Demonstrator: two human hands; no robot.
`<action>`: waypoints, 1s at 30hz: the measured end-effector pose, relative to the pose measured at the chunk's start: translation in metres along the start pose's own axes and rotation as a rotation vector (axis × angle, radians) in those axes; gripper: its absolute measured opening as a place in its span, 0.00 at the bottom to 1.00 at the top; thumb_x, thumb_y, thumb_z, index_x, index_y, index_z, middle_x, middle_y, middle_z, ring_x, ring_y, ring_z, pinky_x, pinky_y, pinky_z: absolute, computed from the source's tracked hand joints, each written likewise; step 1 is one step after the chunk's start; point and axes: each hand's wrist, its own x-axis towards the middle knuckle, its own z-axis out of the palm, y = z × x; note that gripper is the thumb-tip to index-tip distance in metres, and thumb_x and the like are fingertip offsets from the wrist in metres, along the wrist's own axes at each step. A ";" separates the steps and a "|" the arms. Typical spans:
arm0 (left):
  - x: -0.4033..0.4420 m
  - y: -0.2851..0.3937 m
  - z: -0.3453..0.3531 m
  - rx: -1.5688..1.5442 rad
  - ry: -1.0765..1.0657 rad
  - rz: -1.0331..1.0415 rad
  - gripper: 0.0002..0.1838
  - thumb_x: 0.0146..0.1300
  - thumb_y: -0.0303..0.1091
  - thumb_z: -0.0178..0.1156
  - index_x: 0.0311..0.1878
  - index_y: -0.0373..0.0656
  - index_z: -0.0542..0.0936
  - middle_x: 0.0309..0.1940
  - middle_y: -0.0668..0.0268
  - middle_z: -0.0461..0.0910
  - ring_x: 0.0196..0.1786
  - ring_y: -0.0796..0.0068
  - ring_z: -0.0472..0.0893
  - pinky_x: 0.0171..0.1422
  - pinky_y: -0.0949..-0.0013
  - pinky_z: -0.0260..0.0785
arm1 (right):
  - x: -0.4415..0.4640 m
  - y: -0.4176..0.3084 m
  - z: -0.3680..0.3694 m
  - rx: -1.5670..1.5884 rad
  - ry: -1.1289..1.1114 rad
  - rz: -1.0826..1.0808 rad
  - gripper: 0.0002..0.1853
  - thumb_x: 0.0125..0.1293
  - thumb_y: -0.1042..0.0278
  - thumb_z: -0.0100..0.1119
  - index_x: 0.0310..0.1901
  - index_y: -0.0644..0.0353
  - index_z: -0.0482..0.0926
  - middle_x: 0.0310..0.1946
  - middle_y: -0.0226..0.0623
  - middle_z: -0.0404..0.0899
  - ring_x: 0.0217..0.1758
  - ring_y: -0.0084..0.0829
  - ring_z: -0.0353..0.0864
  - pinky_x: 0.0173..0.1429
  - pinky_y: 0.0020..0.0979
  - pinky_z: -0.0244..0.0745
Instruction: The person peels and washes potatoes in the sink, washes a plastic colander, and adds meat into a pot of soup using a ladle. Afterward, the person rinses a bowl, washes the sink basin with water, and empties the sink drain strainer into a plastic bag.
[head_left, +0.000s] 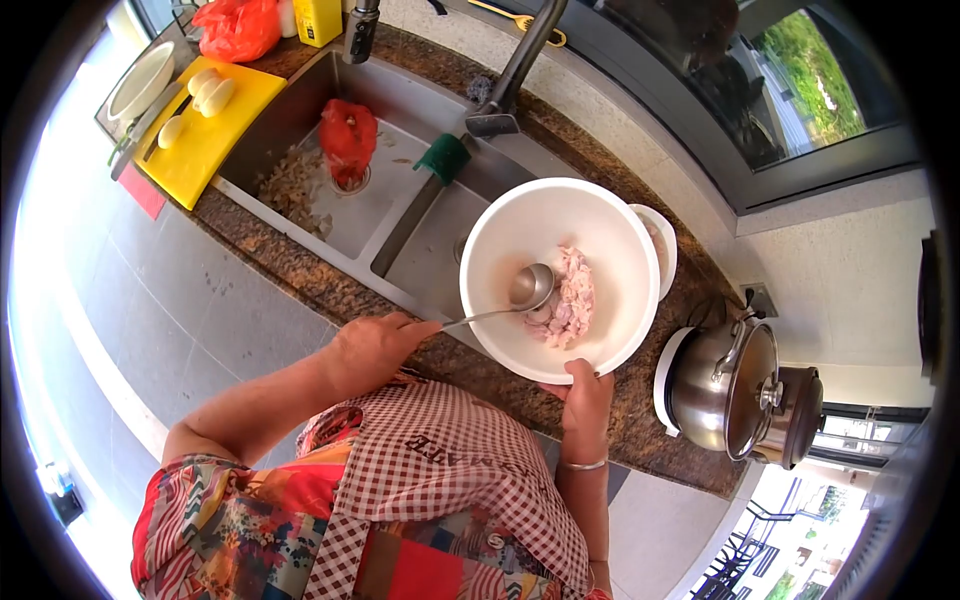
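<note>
A large white bowl [500, 240] is tilted toward me over the right sink basin and counter edge. Pieces of pale pink raw meat [570, 305] lie inside it. My left hand [375, 350] is closed around the handle of a metal ladle [532, 286], whose round head rests in the bowl beside the meat. My right hand [586, 395] grips the near rim of the bowl, thumb at the edge and the other fingers mostly hidden under it.
The steel double sink [400, 200] holds a red plastic bag [348, 140] and peelings [292, 190]. Peeled onions [212, 92] sit on a yellow cutting board [225, 125]. A lidded pot [725, 390] stands right; a white container [660, 250] is partly behind the bowl. The faucet [515, 75] overhangs the sink.
</note>
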 end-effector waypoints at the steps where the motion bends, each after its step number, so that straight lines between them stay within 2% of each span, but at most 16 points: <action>1: -0.001 0.002 -0.004 0.003 -0.004 -0.014 0.30 0.60 0.33 0.65 0.68 0.47 0.73 0.46 0.53 0.82 0.45 0.52 0.86 0.49 0.56 0.80 | 0.000 0.002 0.000 0.013 -0.003 0.032 0.29 0.59 0.75 0.50 0.64 0.77 0.67 0.50 0.54 0.80 0.43 0.43 0.89 0.34 0.34 0.91; 4: -0.003 0.006 -0.012 -0.076 0.128 0.049 0.28 0.59 0.27 0.63 0.65 0.50 0.77 0.37 0.56 0.81 0.37 0.52 0.84 0.40 0.54 0.80 | -0.002 0.003 0.004 0.060 -0.013 0.046 0.30 0.59 0.74 0.50 0.64 0.77 0.67 0.51 0.54 0.80 0.43 0.44 0.89 0.34 0.35 0.92; 7: -0.004 0.011 -0.013 -0.077 0.099 0.035 0.27 0.61 0.27 0.63 0.65 0.50 0.76 0.36 0.56 0.80 0.36 0.52 0.84 0.40 0.53 0.79 | -0.001 0.007 0.005 0.085 0.009 0.056 0.30 0.59 0.75 0.50 0.65 0.78 0.66 0.51 0.53 0.80 0.44 0.44 0.89 0.34 0.35 0.92; 10: -0.002 0.014 -0.010 -0.101 0.116 0.052 0.27 0.61 0.27 0.63 0.65 0.49 0.76 0.38 0.55 0.82 0.38 0.52 0.84 0.41 0.54 0.80 | 0.000 0.010 0.004 0.077 0.034 0.019 0.31 0.59 0.75 0.50 0.65 0.78 0.65 0.52 0.53 0.79 0.44 0.45 0.88 0.34 0.35 0.92; 13: 0.001 0.015 -0.004 -0.157 0.156 0.090 0.27 0.61 0.27 0.63 0.65 0.48 0.76 0.42 0.54 0.83 0.40 0.51 0.85 0.43 0.55 0.80 | -0.003 0.006 0.003 0.032 0.062 -0.026 0.30 0.59 0.76 0.50 0.64 0.77 0.66 0.52 0.53 0.78 0.44 0.41 0.88 0.34 0.34 0.91; 16: 0.003 0.022 -0.007 -0.175 0.117 0.073 0.27 0.60 0.26 0.64 0.65 0.48 0.76 0.46 0.53 0.83 0.43 0.51 0.85 0.46 0.55 0.81 | -0.003 0.004 0.002 0.021 0.071 -0.063 0.30 0.59 0.76 0.50 0.65 0.77 0.66 0.52 0.52 0.79 0.44 0.41 0.88 0.33 0.33 0.90; 19: 0.005 0.022 -0.009 -0.209 0.114 0.114 0.26 0.62 0.26 0.63 0.64 0.47 0.77 0.46 0.52 0.84 0.45 0.49 0.85 0.48 0.56 0.81 | -0.003 0.000 -0.003 0.050 0.086 -0.031 0.29 0.60 0.75 0.50 0.64 0.77 0.67 0.52 0.52 0.79 0.44 0.41 0.88 0.34 0.33 0.90; 22: 0.008 0.027 -0.008 -0.413 0.235 0.158 0.19 0.64 0.28 0.63 0.59 0.43 0.79 0.43 0.52 0.84 0.40 0.54 0.85 0.47 0.56 0.79 | -0.014 -0.004 -0.015 0.089 0.031 0.009 0.27 0.62 0.74 0.51 0.63 0.76 0.69 0.51 0.52 0.79 0.44 0.41 0.88 0.36 0.34 0.90; 24: 0.007 0.022 -0.011 -0.665 -0.059 -0.054 0.16 0.66 0.33 0.65 0.56 0.42 0.81 0.39 0.54 0.85 0.37 0.62 0.84 0.45 0.62 0.77 | -0.028 -0.004 -0.031 0.122 -0.008 0.061 0.24 0.64 0.72 0.52 0.61 0.76 0.70 0.50 0.50 0.80 0.44 0.42 0.87 0.38 0.35 0.90; 26: 0.016 0.024 -0.027 -0.721 -0.207 -0.054 0.12 0.64 0.34 0.68 0.48 0.40 0.83 0.31 0.57 0.82 0.32 0.70 0.81 0.39 0.66 0.74 | -0.044 -0.007 -0.044 0.213 0.006 0.135 0.23 0.66 0.72 0.52 0.60 0.74 0.71 0.49 0.50 0.81 0.45 0.43 0.87 0.41 0.37 0.89; 29: 0.026 0.022 -0.037 -0.700 -0.404 -0.056 0.10 0.61 0.31 0.70 0.41 0.39 0.81 0.27 0.59 0.80 0.27 0.71 0.79 0.34 0.68 0.71 | -0.066 0.018 -0.075 0.314 0.024 0.231 0.23 0.65 0.73 0.52 0.61 0.74 0.71 0.49 0.51 0.80 0.47 0.43 0.87 0.44 0.38 0.89; 30: 0.040 0.033 -0.044 -0.561 -0.313 0.070 0.09 0.61 0.31 0.70 0.40 0.39 0.81 0.26 0.60 0.79 0.26 0.71 0.78 0.33 0.68 0.71 | -0.074 0.022 -0.081 0.328 0.048 0.235 0.23 0.65 0.73 0.52 0.61 0.74 0.71 0.50 0.52 0.80 0.48 0.44 0.86 0.45 0.38 0.89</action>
